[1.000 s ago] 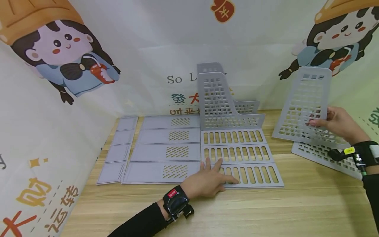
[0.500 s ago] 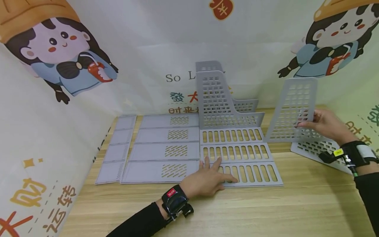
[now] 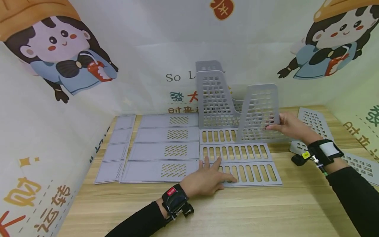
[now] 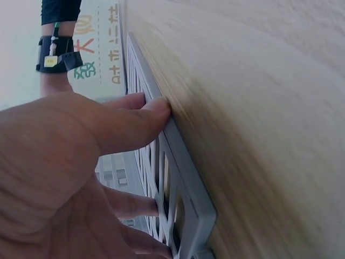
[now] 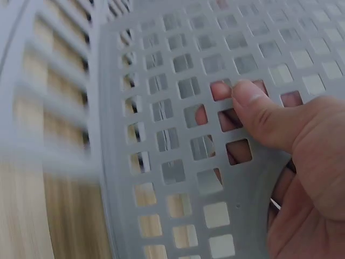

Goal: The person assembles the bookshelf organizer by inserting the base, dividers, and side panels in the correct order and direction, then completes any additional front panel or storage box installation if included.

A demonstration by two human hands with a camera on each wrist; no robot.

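Behind both hands, a pale backdrop (image 3: 142,29) printed with cartoon figures. Below, a tabletop (image 3: 237,210) of straight wood grain, with exposed wood nearer than the left hand and between the slotted panel and the right forearm. Left of the left hand, a smooth grey slit panel (image 3: 145,169) in four flat strips with slanted cuts. Under the left hand, a slotted panel (image 3: 241,162), with rows of rounded oblong openings and a straight near edge. Beyond the left hand, standing side panels (image 3: 203,105), one behind the other, stepped in outline. Right of the right hand, a flat perforated sheet (image 3: 327,131), partly hidden by the wrist. In the right hand (image 3: 291,125), pinched between thumb and fingers, a held side panel (image 3: 245,113): thin, matte, plastic-looking, gridded with rectangular holes, upright at the slotted panel's far right; lower-edge contact too unclear to tell. Farther left, a narrow panel (image 3: 113,154). Fingers spread on the slotted panel, the left hand (image 3: 204,181), thumb at the near edge.
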